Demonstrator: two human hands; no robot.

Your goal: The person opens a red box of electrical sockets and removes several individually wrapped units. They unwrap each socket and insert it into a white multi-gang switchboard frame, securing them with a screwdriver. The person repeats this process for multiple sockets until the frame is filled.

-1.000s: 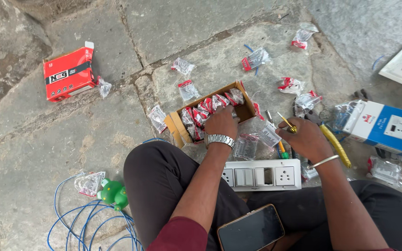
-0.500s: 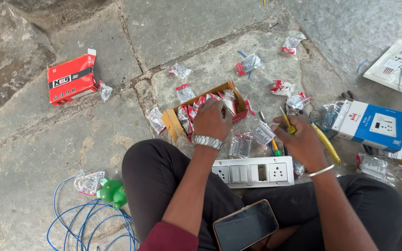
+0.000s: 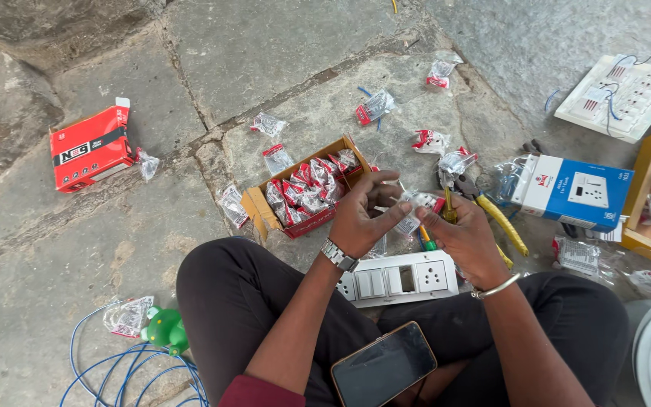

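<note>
A small clear plastic packet holding a white switch part point(image 3: 418, 202) is held above the lap, just in front of the open cardboard box packed with red-and-clear packets point(image 3: 307, 192). It is pinched between both hands: the left hand point(image 3: 363, 218) is closed on its near edge with thumb and fingertips, and the right hand point(image 3: 461, 235) is closed on its far edge, with a yellow-handled screwdriver point(image 3: 448, 205) also gripped in the same fist. How tightly the film is pressed cannot be told.

As a judgement, the thin film could tear suddenly, and the small part could be dropped onto the stone floor point(image 3: 265, 53) among the scattered packets, where it would be hard to pick out. The screwdriver, shared in a hand already busy, could slip or jab the other hand's fingers. The black smartphone point(image 3: 383, 365) balanced on the thigh could slide off if the legs are shifted.

A white switch plate with sockets point(image 3: 399, 278) lies across the lap below the hands. Yellow-handled pliers point(image 3: 500, 222) lie just right of them, a blue-and-white carton point(image 3: 576, 190) further right, a red box point(image 3: 90, 145) well apart at the left, and coiled blue wire point(image 3: 107, 377) near the left knee.
</note>
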